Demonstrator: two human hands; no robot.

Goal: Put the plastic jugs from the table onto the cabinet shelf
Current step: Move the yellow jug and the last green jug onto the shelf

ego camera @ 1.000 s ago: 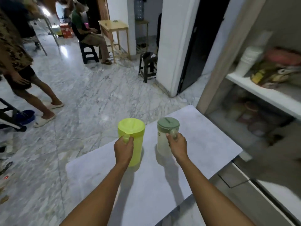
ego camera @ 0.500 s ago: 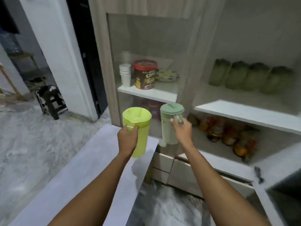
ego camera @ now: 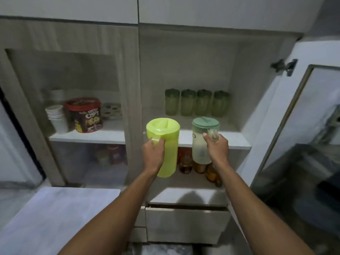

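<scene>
Cabinet shelf [ego camera: 237, 142]: flat white board, open compartment; four green tumblers [ego camera: 196, 103] line its back edge, front edge bare.
Counter [ego camera: 55, 214]: pale, matte, at lower left, no jugs on it.
Yellow-green jug [ego camera: 165, 150]: tall smooth plastic cylinder, lidded, held in air before the shelf's front edge; probably light, rigid, slightly slick.
Clear jug [ego camera: 201, 144]: translucent body, green lid, also aloft; handle is the sound hold.
Left hand [ego camera: 153, 153]: fingers wrapped around the handle.
Right hand [ego camera: 216, 146]: fingers curled on the clear handle.
</scene>
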